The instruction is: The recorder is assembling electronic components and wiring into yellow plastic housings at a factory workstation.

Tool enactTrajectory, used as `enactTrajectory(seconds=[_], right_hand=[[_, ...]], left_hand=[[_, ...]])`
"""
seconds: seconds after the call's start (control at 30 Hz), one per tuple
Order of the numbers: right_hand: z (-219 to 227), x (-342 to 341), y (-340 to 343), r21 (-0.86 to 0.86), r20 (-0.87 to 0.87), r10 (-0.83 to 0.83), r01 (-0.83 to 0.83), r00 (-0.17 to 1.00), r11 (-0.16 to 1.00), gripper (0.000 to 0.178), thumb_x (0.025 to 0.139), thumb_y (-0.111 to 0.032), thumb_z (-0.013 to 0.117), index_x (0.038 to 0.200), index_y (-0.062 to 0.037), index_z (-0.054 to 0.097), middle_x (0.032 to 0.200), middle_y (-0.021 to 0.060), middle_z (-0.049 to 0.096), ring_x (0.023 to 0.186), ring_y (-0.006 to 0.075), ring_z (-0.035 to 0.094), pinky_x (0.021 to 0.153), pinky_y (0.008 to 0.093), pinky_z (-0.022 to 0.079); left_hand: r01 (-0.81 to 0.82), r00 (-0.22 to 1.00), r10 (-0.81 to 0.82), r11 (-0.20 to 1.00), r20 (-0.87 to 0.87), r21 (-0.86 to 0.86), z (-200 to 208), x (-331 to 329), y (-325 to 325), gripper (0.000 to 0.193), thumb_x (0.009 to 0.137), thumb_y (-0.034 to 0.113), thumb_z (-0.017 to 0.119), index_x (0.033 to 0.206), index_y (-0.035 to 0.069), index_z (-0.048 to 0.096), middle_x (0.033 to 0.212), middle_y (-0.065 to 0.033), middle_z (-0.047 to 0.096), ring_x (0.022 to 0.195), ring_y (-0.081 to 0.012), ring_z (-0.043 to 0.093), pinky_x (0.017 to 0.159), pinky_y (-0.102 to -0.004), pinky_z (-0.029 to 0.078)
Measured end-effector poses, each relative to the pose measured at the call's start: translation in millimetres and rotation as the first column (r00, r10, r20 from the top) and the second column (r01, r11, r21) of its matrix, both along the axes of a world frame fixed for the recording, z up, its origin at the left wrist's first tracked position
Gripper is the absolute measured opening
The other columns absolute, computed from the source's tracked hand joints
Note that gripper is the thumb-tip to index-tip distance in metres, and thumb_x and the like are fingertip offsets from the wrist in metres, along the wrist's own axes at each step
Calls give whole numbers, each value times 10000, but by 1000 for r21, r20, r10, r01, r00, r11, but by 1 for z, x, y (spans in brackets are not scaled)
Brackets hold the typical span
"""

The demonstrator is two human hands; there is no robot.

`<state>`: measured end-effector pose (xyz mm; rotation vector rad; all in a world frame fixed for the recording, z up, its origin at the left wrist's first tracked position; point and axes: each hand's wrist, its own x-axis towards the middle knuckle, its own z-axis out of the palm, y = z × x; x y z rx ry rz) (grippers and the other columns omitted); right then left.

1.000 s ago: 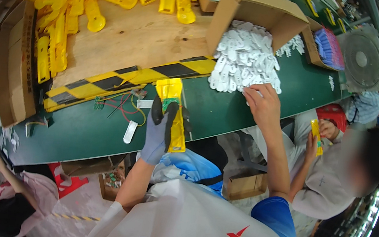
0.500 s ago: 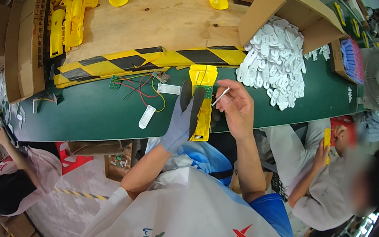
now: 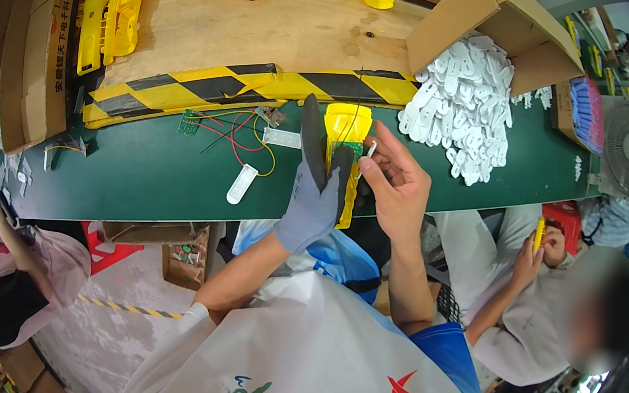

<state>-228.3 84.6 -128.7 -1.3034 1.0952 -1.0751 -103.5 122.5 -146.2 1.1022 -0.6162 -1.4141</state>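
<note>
In a grey-and-black glove, my left hand [image 3: 309, 200] grips a long yellow plastic housing [image 3: 349, 120] above the table's near edge. Its thumb presses the housing, while the fingers reach up along the left side. A small green circuit board [image 3: 351, 148] sits inside the housing, and a thin dark wire rises past its top end. Close on the right, my bare right hand [image 3: 398, 189] pinches a small white strip [image 3: 372, 149] between thumb and fingers beside the board. My left hand hides part of the housing's lower half.
Left of my hands lie a wired green board [image 3: 190, 122] and a white oblong piece [image 3: 242, 185]. White plastic covers [image 3: 467, 97] spill from a cardboard box [image 3: 511, 23]. Yellow housings [image 3: 122, 13] pile on the wooden board [image 3: 251, 24], edged with striped tape. Co-workers sit on both sides.
The view has shifted slightly. My left hand's fingers have spread away from the housing's left side, with the thumb now on it. The white strip has turned and shows shorter.
</note>
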Motion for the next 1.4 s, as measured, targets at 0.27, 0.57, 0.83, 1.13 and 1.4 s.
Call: enactTrajectory(seconds=[0.27, 0.57, 0.83, 1.13, 1.4], right_hand=[[0, -12, -1, 226, 263, 104, -167, 959, 960, 440, 854, 57, 696, 1281, 56, 587, 1083, 149, 700, 939, 149, 678, 870, 284, 547], [-1, -21, -4, 226, 187, 187, -228, 964, 947, 480, 858, 95, 669, 1323, 26, 571, 1129, 145, 682, 963, 141, 664, 867, 274, 545], [0, -9, 8, 60, 87, 154, -159, 984, 985, 436, 920, 73, 601, 1344, -24, 568, 1359, 111, 553, 1035, 117, 613, 869, 245, 525], [-3, -5, 16, 60, 23, 85, -86, 996, 994, 382, 929, 65, 581, 1307, 10, 592, 1318, 97, 547, 978, 91, 610, 813, 209, 506], [12, -11, 17, -58, -97, 125, -130, 987, 990, 375, 919, 38, 590, 1292, 6, 600, 1278, 130, 572, 995, 138, 628, 812, 240, 522]], left_hand=[[-72, 939, 132, 979, 319, -192, 2, 0, -5, 455, 984, 102, 482, 1416, 3, 380, 1184, -206, 597, 1041, -273, 617, 879, -363, 494], [59, 866, 58, 975, 497, -216, -3, 2, -4, 367, 950, 90, 513, 1300, -10, 464, 1176, -236, 569, 1036, -377, 607, 878, -395, 491], [53, 896, 30, 983, 443, -173, 0, 2, -7, 335, 933, 81, 521, 1251, -4, 456, 1082, -218, 576, 928, -373, 626, 793, -408, 508], [51, 904, 36, 980, 427, -191, -3, 3, -3, 273, 903, 53, 561, 1165, 6, 503, 1031, -188, 590, 883, -319, 626, 742, -391, 500], [139, 838, 56, 940, 543, -312, -1, 6, 0, 294, 891, 29, 565, 1181, 17, 515, 1023, -171, 594, 884, -278, 630, 742, -373, 506]])
